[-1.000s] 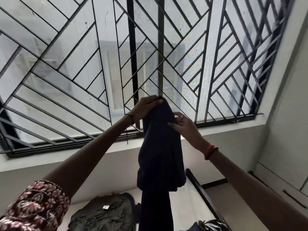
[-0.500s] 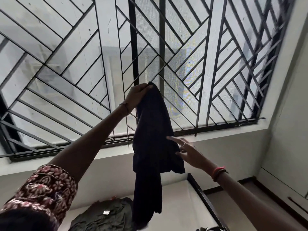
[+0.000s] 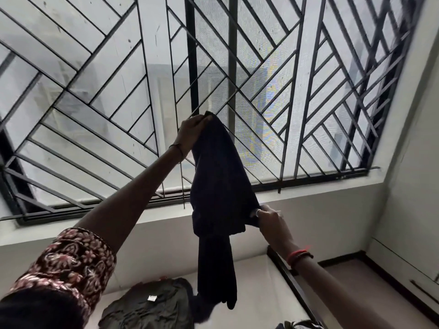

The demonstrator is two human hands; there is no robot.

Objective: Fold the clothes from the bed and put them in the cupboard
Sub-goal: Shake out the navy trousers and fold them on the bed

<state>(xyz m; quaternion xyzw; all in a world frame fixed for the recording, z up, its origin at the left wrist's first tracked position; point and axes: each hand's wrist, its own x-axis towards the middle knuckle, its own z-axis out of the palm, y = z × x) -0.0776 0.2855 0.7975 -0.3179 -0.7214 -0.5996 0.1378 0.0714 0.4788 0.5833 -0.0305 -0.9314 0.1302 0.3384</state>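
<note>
**A:** What are the hands doing?

**B:** Both hold the dark garment (image 3: 218, 186). The left hand (image 3: 190, 134) is raised in front of the window (image 3: 95, 91), just left of its thick middle bars. Its fingers are curled over the garment's top end and pinch it. The right hand (image 3: 270, 219) sits lower, just under the window's bottom edge, with its fingers closed round a fold at the garment's right side.

**A:** Anything worn on them?

**B:** There is a thin bangle (image 3: 177, 150) on the left wrist, a ring (image 3: 257, 212) on a right finger, and red thread bands (image 3: 298, 256) on the right wrist. The left arm comes out of a dark red floral sleeve (image 3: 71, 262), below the window's left part.

**A:** And the garment itself?

**B:** It hangs in the air from the left hand. Its top end is before the window's lower middle and its wider part crosses the bottom bars. A narrower length drops straight down below the window. I cannot tell what kind of garment it is, or whether its lower end touches anything.

**A:** What lies under it?

**B:** The bed (image 3: 261, 293) lies below the window, with a pale surface and a dark frame edge (image 3: 292, 281) along its right side. On it, under the window's middle, is a crumpled olive-grey garment (image 3: 147, 309) with a small white label (image 3: 152, 298). A bit of striped cloth (image 3: 299, 325) shows further right, cut off by the picture's edge.

**A:** And to the side?

**B:** Below the window's right corner is a white panelled front (image 3: 403, 257) with a dark handle (image 3: 422, 290). I cannot tell whether that is the cupboard.
</note>
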